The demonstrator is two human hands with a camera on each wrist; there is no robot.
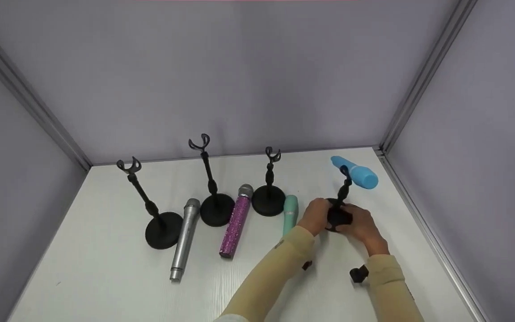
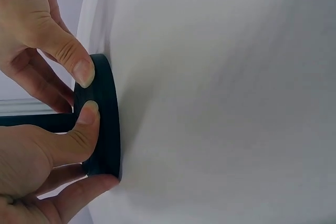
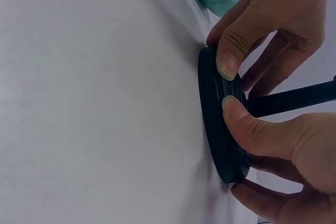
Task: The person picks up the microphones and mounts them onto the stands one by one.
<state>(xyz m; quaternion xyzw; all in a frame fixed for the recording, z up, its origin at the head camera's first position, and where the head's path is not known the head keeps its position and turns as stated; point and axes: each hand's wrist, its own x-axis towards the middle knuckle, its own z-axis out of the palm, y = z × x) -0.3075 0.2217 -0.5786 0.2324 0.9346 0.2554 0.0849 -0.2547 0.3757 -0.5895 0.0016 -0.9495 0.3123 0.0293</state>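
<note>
Black stand, near the blue mic, has its base gripped by left hand and right hand. Three other stands already stand leftward, amid silver mic, pink mic and green mic; none yet holds a mic.

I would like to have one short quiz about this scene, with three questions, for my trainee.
1. True or false: the left hand and the right hand both grip the base of one black stand.
2. How many black stands show in the head view, the held one included?
3. Complete: in the head view, the microphone farthest to the left is ____ in colour.

Key: 1. True. 2. Four. 3. Silver.
</note>
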